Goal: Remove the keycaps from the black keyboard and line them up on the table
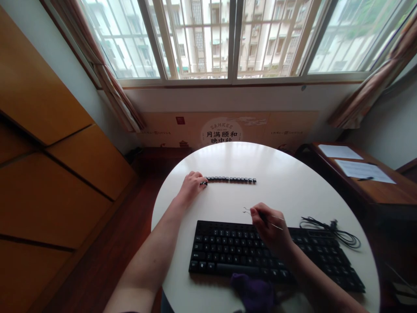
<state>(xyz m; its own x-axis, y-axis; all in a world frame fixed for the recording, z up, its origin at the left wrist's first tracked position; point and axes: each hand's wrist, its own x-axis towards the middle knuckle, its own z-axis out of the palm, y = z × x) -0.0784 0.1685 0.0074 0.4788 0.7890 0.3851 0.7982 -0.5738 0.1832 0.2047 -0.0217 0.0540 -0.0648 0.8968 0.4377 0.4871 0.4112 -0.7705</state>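
Note:
My left hand is at the left end of a row of black keycaps on the white round table. Its fingers are closed on a black keycap just below the row. In my right hand is a wire keycap puller, its two bent wire tips pointing left and touching nothing. That hand is above the upper edge of a black keyboard, and my forearm covers part of its right side. The top row of the keyboard shows no keycaps on its left part.
A coiled black cable lies by the keyboard's upper right corner. A purple cloth is at its front edge. Beyond the white table, a brown side table on the right bears sheets of paper and pens. Orange cabinets stand left.

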